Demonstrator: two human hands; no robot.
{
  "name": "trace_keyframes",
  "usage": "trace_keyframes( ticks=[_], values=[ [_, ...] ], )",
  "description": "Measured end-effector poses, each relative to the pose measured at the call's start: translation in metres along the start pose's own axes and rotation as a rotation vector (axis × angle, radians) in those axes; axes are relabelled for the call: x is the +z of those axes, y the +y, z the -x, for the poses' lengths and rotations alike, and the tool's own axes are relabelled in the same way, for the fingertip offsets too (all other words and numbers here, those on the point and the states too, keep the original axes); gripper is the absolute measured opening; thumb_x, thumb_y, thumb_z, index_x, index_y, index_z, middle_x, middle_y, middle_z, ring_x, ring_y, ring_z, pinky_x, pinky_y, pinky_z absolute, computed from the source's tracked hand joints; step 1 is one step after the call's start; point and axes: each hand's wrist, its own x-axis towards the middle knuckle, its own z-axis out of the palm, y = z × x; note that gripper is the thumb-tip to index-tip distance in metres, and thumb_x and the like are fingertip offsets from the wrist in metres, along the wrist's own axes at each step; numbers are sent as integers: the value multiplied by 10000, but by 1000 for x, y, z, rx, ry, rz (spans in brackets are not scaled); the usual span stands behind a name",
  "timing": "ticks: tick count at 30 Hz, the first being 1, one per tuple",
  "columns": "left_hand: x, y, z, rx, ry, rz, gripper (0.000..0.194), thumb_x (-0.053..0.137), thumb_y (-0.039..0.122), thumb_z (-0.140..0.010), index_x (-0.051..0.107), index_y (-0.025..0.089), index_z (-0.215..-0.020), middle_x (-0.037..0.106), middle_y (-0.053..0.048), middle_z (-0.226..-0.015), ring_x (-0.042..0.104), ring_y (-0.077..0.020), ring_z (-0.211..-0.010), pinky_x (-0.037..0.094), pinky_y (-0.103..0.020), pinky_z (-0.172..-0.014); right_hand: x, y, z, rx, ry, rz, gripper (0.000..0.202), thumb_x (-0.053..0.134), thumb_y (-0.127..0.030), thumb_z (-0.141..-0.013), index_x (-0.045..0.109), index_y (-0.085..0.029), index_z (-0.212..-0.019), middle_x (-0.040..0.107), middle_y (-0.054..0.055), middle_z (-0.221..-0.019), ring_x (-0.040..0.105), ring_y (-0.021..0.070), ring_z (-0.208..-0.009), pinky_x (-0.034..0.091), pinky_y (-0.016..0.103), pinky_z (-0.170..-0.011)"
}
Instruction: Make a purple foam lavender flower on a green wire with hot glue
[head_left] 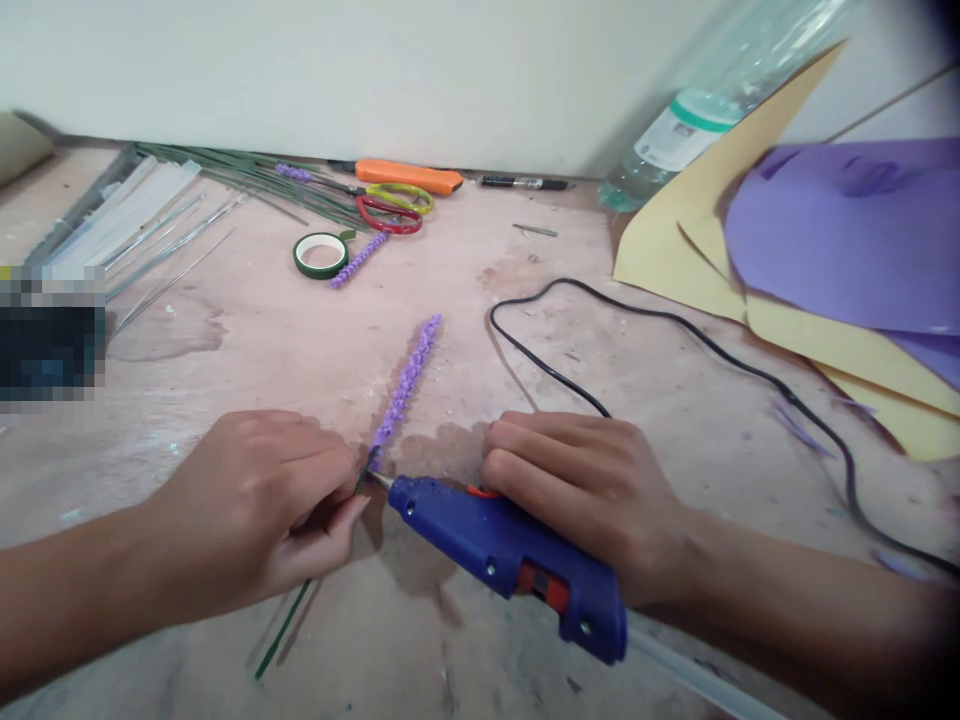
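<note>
My left hand (281,500) is closed in a pinch round a thin green stem (285,625) whose lower end sticks out below the fingers. From its upper end a textured purple flower spike (409,380) points up and away over the table. My right hand (585,480) is wrapped round a blue glue gun (502,550), with a clear glue stick (690,675) coming out of its back. The gun's metal nozzle touches or nearly touches the base of the purple spike, beside my left fingertips.
Behind lie green tape (321,256), another purple spike (360,260), scissors (390,214), an orange cutter (409,176), a pen (525,183) and green wires (247,180). Glue sticks (120,215) are left. A black cord (690,325), bottle (679,130) and yellow and purple sheets (840,240) are right.
</note>
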Motion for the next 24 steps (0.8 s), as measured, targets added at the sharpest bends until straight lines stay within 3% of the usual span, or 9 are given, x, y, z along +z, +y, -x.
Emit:
trace_keyframes(
  ticks=[18, 24],
  values=[
    [2, -2, 1, 38, 12, 5, 274, 539, 116, -911, 437, 211, -675, 490, 60, -586, 407, -113, -531, 303, -264, -535, -2, -2, -3, -16, -29, -19, 386, 154, -396, -1119, 438, -229, -917, 493, 15, -735, 420, 187, -619, 292, 342, -564],
    [3, -3, 1, 49, 11, 6, 283, 543, 131, -927, 435, 212, -678, 483, 58, -590, 402, -115, -539, 303, -270, -541, -11, -6, -11, -40, -53, 49, 379, 208, -342, -1121, 489, -214, -901, 576, 44, -742, 465, 187, -633, 373, 331, -580]
  ],
)
